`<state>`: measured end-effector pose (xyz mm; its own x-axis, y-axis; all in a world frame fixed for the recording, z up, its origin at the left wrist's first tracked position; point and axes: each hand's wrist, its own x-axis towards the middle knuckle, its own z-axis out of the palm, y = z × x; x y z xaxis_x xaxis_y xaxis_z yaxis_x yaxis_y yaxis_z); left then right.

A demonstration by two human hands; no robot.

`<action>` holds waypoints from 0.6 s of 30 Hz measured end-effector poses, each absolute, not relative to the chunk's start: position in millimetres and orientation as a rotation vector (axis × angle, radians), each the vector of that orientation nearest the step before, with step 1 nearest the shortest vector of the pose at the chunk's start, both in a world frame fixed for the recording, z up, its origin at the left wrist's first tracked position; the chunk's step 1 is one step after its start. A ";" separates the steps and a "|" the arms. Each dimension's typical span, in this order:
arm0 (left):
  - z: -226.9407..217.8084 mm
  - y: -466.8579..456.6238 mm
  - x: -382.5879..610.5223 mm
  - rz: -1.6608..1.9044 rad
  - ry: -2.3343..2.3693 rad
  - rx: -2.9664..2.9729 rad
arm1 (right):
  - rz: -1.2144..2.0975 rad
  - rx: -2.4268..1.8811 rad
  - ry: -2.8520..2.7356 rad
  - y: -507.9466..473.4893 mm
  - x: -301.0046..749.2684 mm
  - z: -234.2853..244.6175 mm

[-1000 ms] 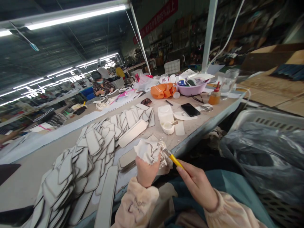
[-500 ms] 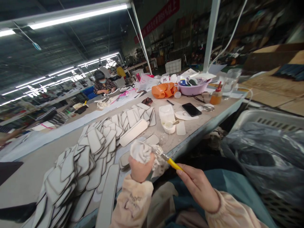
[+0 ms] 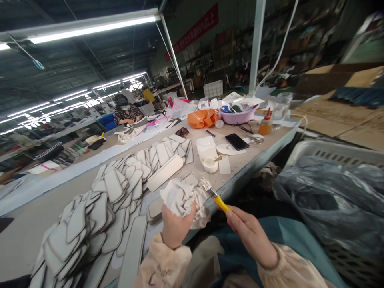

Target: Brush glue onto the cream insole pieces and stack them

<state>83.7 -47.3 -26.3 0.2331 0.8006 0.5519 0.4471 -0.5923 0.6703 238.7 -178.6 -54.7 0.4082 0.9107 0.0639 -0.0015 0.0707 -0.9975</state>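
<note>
My left hand (image 3: 176,226) is closed around a crumpled white cloth (image 3: 177,196), whose loose folds hang down on the right. In my right hand (image 3: 250,232) is a brush with a yellow handle (image 3: 221,203), pinched near its end. Its metal neck leads to a tip clotted with white, which sits just right of the cloth. Behind my left hand lies a short stack of rounded pale grey pieces (image 3: 154,210). A big heap of similar pieces (image 3: 114,186) spreads to the left, with a long white block (image 3: 165,173) beside it.
Further back on the table are a white container (image 3: 206,147), a small cup (image 3: 211,165) with a spoon, a black phone (image 3: 237,141), an orange bag (image 3: 203,119), a purple basin (image 3: 240,116) and an amber bottle (image 3: 265,125). A plastic-lined crate (image 3: 327,148) stands right. Another person (image 3: 127,114) works far off.
The brush tip has come away from the cloth, a little up and to the right. More of the crumpled cloth shows above my left hand. The whole view has shifted slightly.
</note>
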 end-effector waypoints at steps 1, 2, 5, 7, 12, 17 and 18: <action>-26.5 -49.1 86.9 1.310 1.137 2.170 | 0.795 -1.343 -0.973 -179.7 238.8 -52.7; -25.6 -50.1 90.0 1.304 1.110 2.225 | 0.732 -1.363 -1.038 -180.7 238.7 -50.6; -20.2 -50.4 98.9 1.267 0.966 2.428 | 0.553 -1.407 -1.201 -183.4 237.4 -46.6; -15.9 -50.3 104.9 1.252 0.897 2.465 | 0.447 -1.438 -1.254 -185.1 236.8 -47.2; -3.2 -53.7 118.3 1.233 0.980 2.265 | 0.315 -1.456 -1.347 -189.3 241.4 -52.3; -2.5 -54.4 121.1 1.171 1.031 2.152 | 0.322 -1.442 -1.374 -190.4 244.0 -50.9; -4.8 -53.1 120.2 1.175 1.020 2.155 | 0.333 -1.447 -1.370 -190.3 243.3 -49.7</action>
<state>120.2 -53.1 -4.8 0.3540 0.7920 0.4974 0.3809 -0.6078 0.6968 243.3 -190.3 -49.7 0.3009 0.8454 0.4414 0.5481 0.2254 -0.8055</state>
